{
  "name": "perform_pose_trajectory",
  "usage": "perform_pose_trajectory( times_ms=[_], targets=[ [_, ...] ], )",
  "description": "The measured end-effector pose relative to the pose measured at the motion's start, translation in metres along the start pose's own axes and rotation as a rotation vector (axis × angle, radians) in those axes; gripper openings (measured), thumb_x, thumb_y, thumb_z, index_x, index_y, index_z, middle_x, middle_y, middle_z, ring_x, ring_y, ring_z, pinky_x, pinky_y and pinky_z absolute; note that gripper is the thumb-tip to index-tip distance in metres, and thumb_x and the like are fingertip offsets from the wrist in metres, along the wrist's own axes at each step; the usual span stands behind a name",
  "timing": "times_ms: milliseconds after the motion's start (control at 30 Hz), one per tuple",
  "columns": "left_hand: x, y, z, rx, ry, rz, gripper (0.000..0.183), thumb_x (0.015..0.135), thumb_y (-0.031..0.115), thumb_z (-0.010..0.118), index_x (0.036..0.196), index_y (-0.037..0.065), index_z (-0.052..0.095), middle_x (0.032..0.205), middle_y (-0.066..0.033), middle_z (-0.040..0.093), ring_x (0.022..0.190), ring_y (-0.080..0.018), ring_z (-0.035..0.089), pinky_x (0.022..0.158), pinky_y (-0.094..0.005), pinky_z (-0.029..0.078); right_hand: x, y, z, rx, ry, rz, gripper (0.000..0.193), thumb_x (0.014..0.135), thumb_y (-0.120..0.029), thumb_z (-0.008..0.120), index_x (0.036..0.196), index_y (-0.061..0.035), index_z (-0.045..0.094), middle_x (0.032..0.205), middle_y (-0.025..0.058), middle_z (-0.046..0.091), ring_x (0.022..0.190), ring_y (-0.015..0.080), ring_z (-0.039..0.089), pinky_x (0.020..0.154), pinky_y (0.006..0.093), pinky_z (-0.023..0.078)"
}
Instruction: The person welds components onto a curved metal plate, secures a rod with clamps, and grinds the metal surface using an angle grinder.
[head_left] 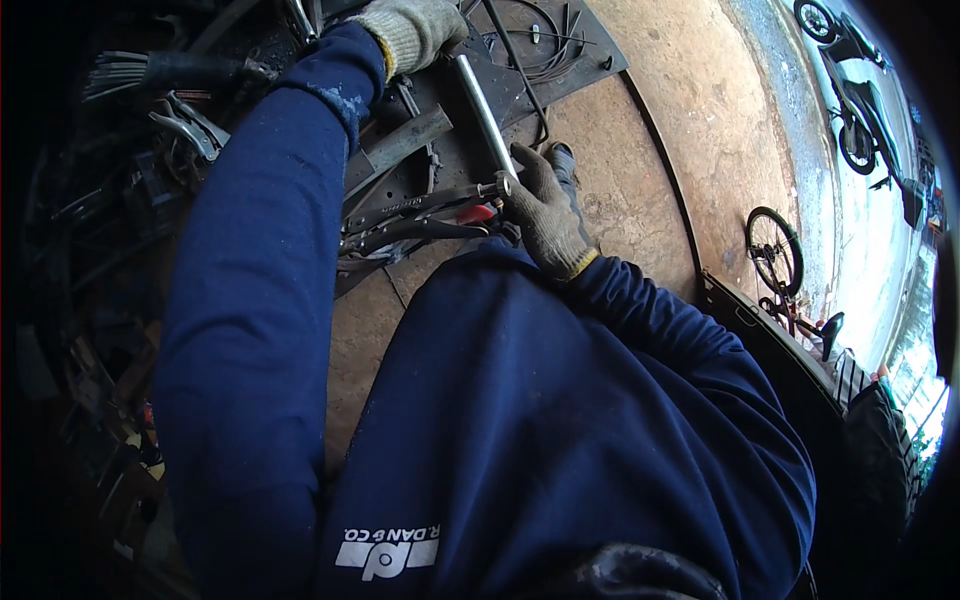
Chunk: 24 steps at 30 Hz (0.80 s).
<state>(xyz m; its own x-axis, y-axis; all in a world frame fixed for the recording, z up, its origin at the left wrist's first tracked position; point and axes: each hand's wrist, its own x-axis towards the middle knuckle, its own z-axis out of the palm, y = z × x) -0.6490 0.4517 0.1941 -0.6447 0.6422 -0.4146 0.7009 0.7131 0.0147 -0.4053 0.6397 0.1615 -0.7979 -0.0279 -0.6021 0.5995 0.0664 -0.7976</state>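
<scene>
My left hand (pixel 412 30), in a grey knit glove, grips the far end of a shiny metal tube (pixel 482 118) at the top of the view. My right hand (pixel 545 212), also gloved, is closed around the tube's near end, where dark locking pliers (pixel 420 212) with a red lever lie against it. The tube slants across a dark metal work plate (pixel 590 55). Blue sleeves and my torso fill the lower picture.
A flat steel bar (pixel 405 140) lies on the plate beside the tube, with thin wires (pixel 545 45) farther back. Tools and scrap pile up at the left (pixel 185 125). Bicycles (pixel 775 250) and a motorcycle (pixel 855 110) stand on the concrete floor at the right.
</scene>
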Motion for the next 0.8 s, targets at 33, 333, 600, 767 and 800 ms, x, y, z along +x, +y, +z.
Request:
perform_pose_trajectory(
  times_ms=[33, 333, 600, 767, 800],
  targets=[
    [0.0, 0.0, 0.001, 0.004, 0.006, 0.005, 0.029, 0.075, 0.003, 0.076, 0.102, 0.015, 0.076, 0.102, -0.0117, 0.074, 0.1, -0.0328, 0.07, 0.086, -0.0426, 0.058, -0.001, 0.002, 0.002, 0.007, 0.001, -0.011, 0.073, 0.091, -0.045, 0.071, 0.148, -0.0077, 0.045, 0.103, 0.0121, 0.068, 0.084, 0.0169, 0.066, 0.078, 0.0312, 0.053],
    [-0.001, 0.005, -0.004, 0.008, -0.03, -0.014, 0.029, 0.075, 0.004, 0.076, 0.103, 0.014, 0.076, 0.107, -0.0112, 0.073, 0.104, -0.0318, 0.069, 0.089, -0.0417, 0.057, 0.005, 0.013, 0.0, 0.205, -0.12, -0.047, 0.062, 0.096, -0.039, 0.065, 0.145, -0.0046, 0.049, 0.103, 0.0097, 0.068, 0.081, 0.0129, 0.064, 0.073, 0.0279, 0.052],
    [-0.007, 0.017, -0.021, -0.021, -0.026, -0.091, 0.032, 0.079, 0.008, 0.075, 0.11, 0.014, 0.073, 0.11, -0.0103, 0.072, 0.109, -0.032, 0.067, 0.095, -0.0416, 0.054, 0.017, -0.044, -0.091, -0.096, -0.355, 0.12, 0.051, 0.101, -0.037, 0.062, 0.138, -0.0034, 0.056, 0.079, 0.0013, 0.059, 0.06, 0.0081, 0.055, 0.051, 0.0243, 0.047],
    [-0.017, 0.026, -0.045, -0.078, -0.138, -0.186, 0.04, 0.082, 0.012, 0.075, 0.121, 0.011, 0.067, 0.124, -0.0094, 0.066, 0.119, -0.0308, 0.061, 0.102, -0.0408, 0.051, 0.006, -0.032, -0.172, -0.125, -0.381, 0.149, 0.049, 0.103, -0.038, 0.057, 0.138, -0.0031, 0.057, 0.075, 0.0043, 0.061, 0.053, 0.0092, 0.055, 0.047, 0.0242, 0.045],
    [-0.018, 0.024, -0.045, -0.099, -0.115, -0.188, 0.039, 0.083, 0.012, 0.074, 0.121, 0.011, 0.067, 0.124, -0.0094, 0.066, 0.12, -0.0306, 0.061, 0.103, -0.0404, 0.05, 0.011, -0.023, -0.187, -0.043, -0.351, 0.158, 0.048, 0.104, -0.039, 0.056, 0.136, -0.0028, 0.058, 0.075, 0.0053, 0.062, 0.051, 0.0101, 0.055, 0.046, 0.0245, 0.045]
  ],
)
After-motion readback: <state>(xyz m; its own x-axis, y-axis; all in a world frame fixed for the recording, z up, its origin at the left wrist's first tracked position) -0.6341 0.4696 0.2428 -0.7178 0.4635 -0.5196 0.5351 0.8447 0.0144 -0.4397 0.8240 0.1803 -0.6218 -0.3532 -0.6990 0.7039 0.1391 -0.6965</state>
